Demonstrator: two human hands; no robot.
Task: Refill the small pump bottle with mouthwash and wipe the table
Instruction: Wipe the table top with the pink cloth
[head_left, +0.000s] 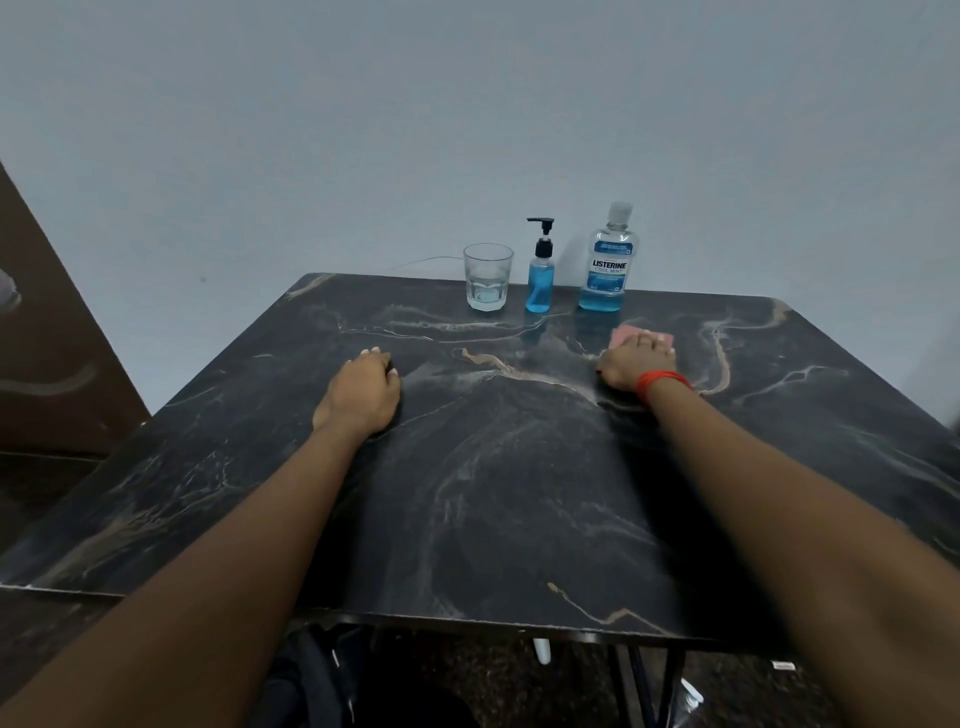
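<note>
A small pump bottle (540, 280) with blue liquid and a black pump stands at the far edge of the dark marble table (493, 467). To its right stands a large mouthwash bottle (609, 265), cap on, with blue liquid low in it. My right hand (631, 366), a red band at its wrist, presses on a pink cloth (626, 335) lying flat just in front of the mouthwash bottle. My left hand (363, 392) rests on the table at centre left, fingers curled under, nothing visible in it.
A clear drinking glass (487, 278) with a little water stands left of the pump bottle. A pale wall rises right behind the table. A brown door or panel (47, 332) is at the left. Dark items lie on the floor under the near edge.
</note>
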